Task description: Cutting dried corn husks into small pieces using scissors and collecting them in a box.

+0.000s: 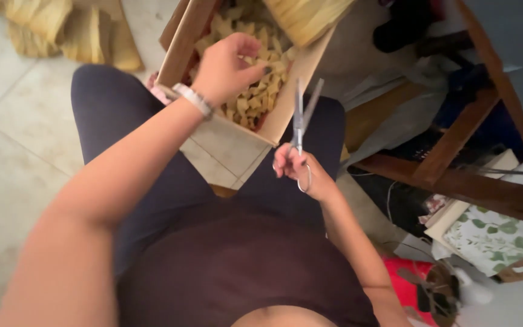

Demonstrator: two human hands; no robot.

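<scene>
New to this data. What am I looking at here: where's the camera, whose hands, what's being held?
There is one view, from a camera worn on a person's head, looking down at their own lap and hands. No robot is involved. The person sits with dark-clad legs over a tiled floor. The left hand reaches into a cardboard box of small tan cut pieces; whether it grips one is hard to tell. The right hand holds metal scissors by the handles, blades open and pointing up. Bundles of tan strips lie on the floor at upper left. A wooden frame and clutter sit to the right.
</scene>
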